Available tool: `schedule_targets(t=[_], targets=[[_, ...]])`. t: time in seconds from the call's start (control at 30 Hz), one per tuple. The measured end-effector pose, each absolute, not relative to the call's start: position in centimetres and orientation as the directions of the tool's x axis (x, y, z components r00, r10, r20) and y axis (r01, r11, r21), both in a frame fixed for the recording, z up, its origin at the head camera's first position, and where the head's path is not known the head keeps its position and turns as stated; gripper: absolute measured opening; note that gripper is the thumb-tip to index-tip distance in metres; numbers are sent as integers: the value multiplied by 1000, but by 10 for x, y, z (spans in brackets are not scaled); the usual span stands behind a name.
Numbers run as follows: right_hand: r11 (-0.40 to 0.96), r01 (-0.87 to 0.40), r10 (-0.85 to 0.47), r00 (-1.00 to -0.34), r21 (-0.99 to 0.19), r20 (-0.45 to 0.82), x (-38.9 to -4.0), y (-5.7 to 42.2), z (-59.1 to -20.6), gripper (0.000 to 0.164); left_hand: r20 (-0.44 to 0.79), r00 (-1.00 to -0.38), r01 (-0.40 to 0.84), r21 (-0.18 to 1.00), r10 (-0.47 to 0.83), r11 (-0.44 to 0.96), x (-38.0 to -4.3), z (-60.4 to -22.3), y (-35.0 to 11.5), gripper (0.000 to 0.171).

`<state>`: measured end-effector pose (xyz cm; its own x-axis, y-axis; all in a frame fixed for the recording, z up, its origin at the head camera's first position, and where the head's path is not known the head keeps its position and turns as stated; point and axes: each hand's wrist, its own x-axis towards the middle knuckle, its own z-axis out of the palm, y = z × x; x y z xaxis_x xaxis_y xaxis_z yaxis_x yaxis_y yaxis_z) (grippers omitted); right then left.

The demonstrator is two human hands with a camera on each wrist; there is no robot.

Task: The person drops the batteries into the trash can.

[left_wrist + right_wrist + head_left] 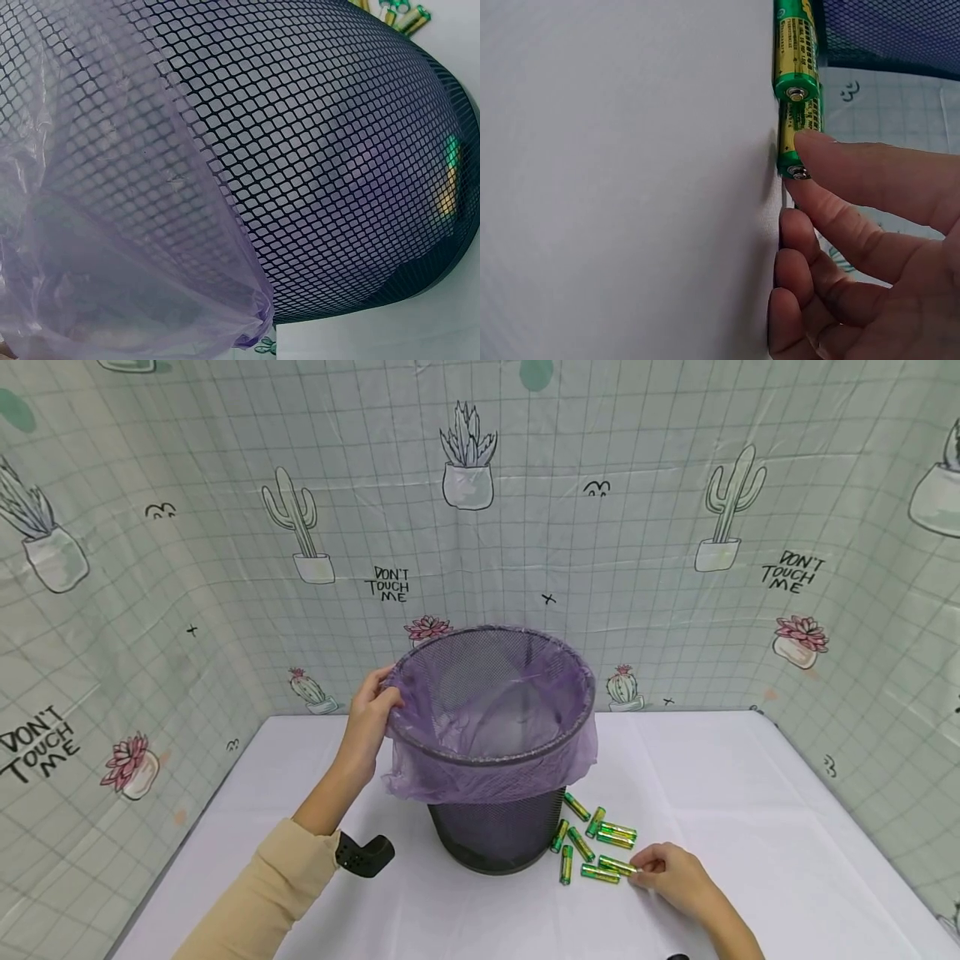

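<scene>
Your left hand [369, 714] grips the bin [487, 835] at its left edge, fingers clamped on the rounded lip. The bin is black mesh, tapering toward its base, and a thin, crinkled purple plastic bag [577, 756] lines it and hangs over the outside in folds. To the right and near, your right hand [671, 877] has thumb and forefinger clamped on one end of a battery [617, 865], a shiny green-and-gold cylinder. Other batteries [581, 844] lie scattered beside the bin on the white desk [750, 827].
</scene>
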<state>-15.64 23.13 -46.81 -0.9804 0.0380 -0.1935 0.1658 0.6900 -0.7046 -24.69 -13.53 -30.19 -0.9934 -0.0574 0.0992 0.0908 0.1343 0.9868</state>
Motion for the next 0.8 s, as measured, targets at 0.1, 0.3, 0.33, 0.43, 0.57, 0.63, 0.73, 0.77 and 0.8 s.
schedule_targets(t=[0.1, 0.3, 0.33, 0.43, 0.57, 0.63, 0.73, 0.77, 0.8], targets=[[704, 166, 40, -980, -691, -194, -156, 230, -468, 21, 93, -994, 85, 987, -53, 136, -247, -302, -136, 55], [710, 146, 19, -982, -689, -189, -155, 231, -466, 19, 82, -996, 75, 988, -47, 134, -246, -302, -137, 56], [711, 138, 11, -982, -690, -186, -155, 231, -466, 18, 83, -995, 76, 988, -46, 135, -246, -302, -137, 56], [707, 128, -6, -982, -696, -187, -154, 231, -464, 17, 84, -996, 78, 987, -41, 140, -246, -301, -138, 56], [705, 109, -31, -983, -701, -184, -154, 233, -460, 16, 83, -996, 77, 987, -33, 138, -247, -301, -139, 56], [707, 100, -37, -983, -700, -178, -154, 233, -459, 16, 78, -997, 74, 989, -24, 131, -247, -301, -139, 57], [716, 98, -29, -985, -691, -169, -155, 234, -456, 16, 59, -998, 59, 991, 4, 118, -247, -300, -141, 58], [718, 100, -24, -986, -689, -168, -155, 234, -455, 16, 49, -999, 51, 993, 18, 109, -247, -300, -142, 59], [724, 93, -25, -987, -684, -161, -155, 234, -454, 16, 40, -999, 43, 994, 34, 103, -247, -300, -144, 60]])
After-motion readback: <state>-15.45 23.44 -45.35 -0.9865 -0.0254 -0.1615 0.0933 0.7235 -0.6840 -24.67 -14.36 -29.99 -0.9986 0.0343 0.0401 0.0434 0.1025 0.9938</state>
